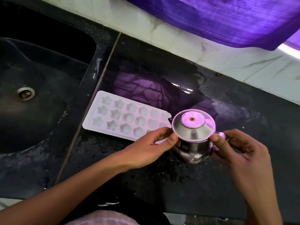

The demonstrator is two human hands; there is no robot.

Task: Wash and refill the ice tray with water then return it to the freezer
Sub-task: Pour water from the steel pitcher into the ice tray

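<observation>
Both the left hand (146,147) and right hand (235,150) pinched a shiny steel pot's domed lid (193,125). Just beyond the left hand lay a white plastic ice tray (123,116) with star-shaped cups on the speckled black tabletop (243,114).

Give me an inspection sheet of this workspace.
Surface: dark counter, wet in patches.
Job's things: white ice tray flat on the counter beside the sink; lidded steel jug at its right end.
Clutter: nothing seen.
Hands: left hand and right hand both grip the jug, thumbs at the lid rim.
Cables: nothing seen.
Surroundings: tiled wall, purple curtain.
</observation>
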